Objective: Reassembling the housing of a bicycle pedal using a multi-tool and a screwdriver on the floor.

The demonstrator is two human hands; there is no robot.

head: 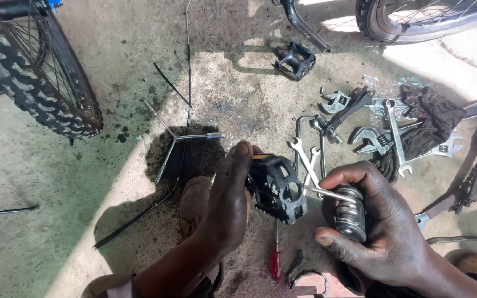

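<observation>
Left hand [228, 204] fingers grip black pedal [276, 189] above floor [56, 182], its axle [331, 193] running right into ribbed metal tool [351, 214] clasped upright by right hand [376, 226] fingers.

We see our two hands bare, without gloves, rings or a watch. The left hand [228, 204] and the right hand [379, 226] both look smudged with grime. Below them our forearms are bare too, no sleeve reaching the wrists.
</observation>
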